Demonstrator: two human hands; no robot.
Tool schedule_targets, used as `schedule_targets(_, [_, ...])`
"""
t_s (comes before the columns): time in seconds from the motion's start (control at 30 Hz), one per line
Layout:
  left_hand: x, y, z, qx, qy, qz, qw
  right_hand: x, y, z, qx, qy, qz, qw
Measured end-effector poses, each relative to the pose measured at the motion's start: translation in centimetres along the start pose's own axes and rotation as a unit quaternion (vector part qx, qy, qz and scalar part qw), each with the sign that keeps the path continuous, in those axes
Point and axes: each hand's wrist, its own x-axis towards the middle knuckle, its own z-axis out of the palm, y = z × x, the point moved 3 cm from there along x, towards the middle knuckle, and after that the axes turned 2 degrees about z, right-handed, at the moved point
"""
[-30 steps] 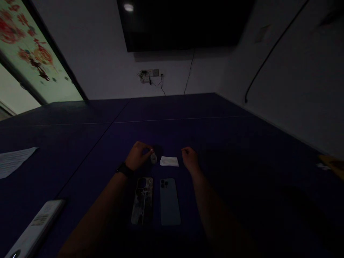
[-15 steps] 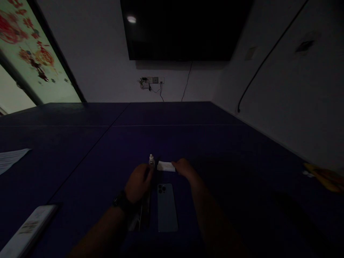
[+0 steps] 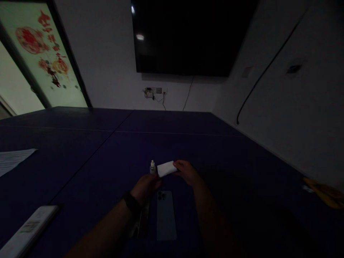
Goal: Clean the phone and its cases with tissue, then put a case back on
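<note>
The right hand (image 3: 186, 170) pinches one end of a flat white piece (image 3: 166, 168) between its thumb and fingers. The white piece is long, with straight sides, and looks soft and thin. It may be paper or cloth; I cannot tell which. It tilts a little, its right end higher than its left, and sits between the two hands, past the top of the phone (image 3: 166, 216).

The left hand (image 3: 146, 186) is curled, with its fingertips close together at the low left corner of the white piece. I cannot tell if they pinch that corner or are just beside it. A dark band (image 3: 131, 202) goes round the left wrist.

Just behind the left hand stands a small bottle (image 3: 152, 166). It has a pointy white top and a see-through, grayish body. The phone lies flat, nearer the person. It is smooth and blue-gray, with rounded corners and round camera rings at its top left. Next to it, partly hidden by the left arm, is a dark flat case (image 3: 144, 218) with a pale line on it.

All this is on a big, dark blue table (image 3: 215, 150) with a thin pale line across it. Far to the left are a sheet of paper (image 3: 16, 160) with rows of print and a long white box (image 3: 30, 229). At the right edge lies a crumpled yellow thing (image 3: 326, 196).
</note>
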Motion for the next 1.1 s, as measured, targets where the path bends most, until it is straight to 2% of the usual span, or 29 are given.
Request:
schedule_targets(0.23, [-1.5,0.9,-0.2,-0.084,0.051,0.021,0.995,-1.2,-2.3,1.3,0.122,-0.025,-0.047,0.991])
schedule_targets(0.43, [-3.9,2.6,-1.2,-0.079,0.062,0.043,0.994,-3.3,-3.2,4.3,0.209,-0.018,-0.031,0.977])
schedule_targets(0.7, [-6.6,2.4,-3.3,-0.039,0.060,0.033,0.997,-7.5,-1.4,8.2,0.290,-0.001,0.031,0.956])
schedule_targets(0.83, [-8.3,2.1,-3.8,-0.006,0.022,-0.007,1.000,-10.5,0.0,10.0,0.322,-0.012,0.084,0.943])
schedule_targets(0.97, [-9.3,1.6,-3.7,0.056,0.000,-0.018,0.998,-12.7,1.2,11.8,0.347,-0.019,0.138,0.928])
schedule_targets(1.1, [-9.1,1.6,-4.2,0.152,0.025,0.009,0.988,-13.3,1.8,12.2,0.376,0.009,0.140,0.916])
